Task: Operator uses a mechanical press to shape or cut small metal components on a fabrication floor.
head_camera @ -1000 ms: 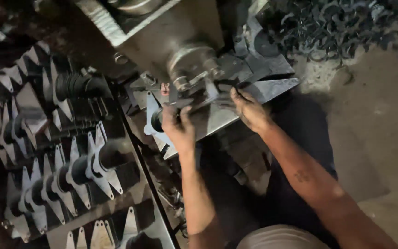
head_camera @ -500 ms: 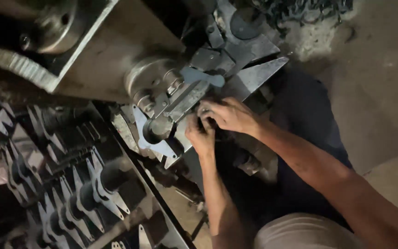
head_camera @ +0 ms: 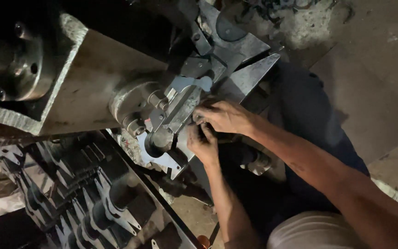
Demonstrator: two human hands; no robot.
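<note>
Both my hands meet at the front of a grey metal machine [head_camera: 93, 87]. My left hand [head_camera: 203, 144] grips the edge of a flat pale metal plate [head_camera: 162, 159] with a round cut-out, seated under the machine's clamp [head_camera: 180, 103]. My right hand [head_camera: 224, 115] lies just above it, fingers curled against the clamp and the plate's upper edge. What the right fingers pinch is hidden. A round chuck with bolts [head_camera: 132, 106] sits left of the clamp.
Rows of similar cut metal plates stand stacked on rods in a dark rack [head_camera: 84, 198] at lower left. A slanted steel guard [head_camera: 245, 76] juts out above my right hand. Concrete floor [head_camera: 374, 69] with metal scrap lies at right.
The view has closed in on the machine. My right hand moved left from the guard to join my left hand at the clamp and plate.
</note>
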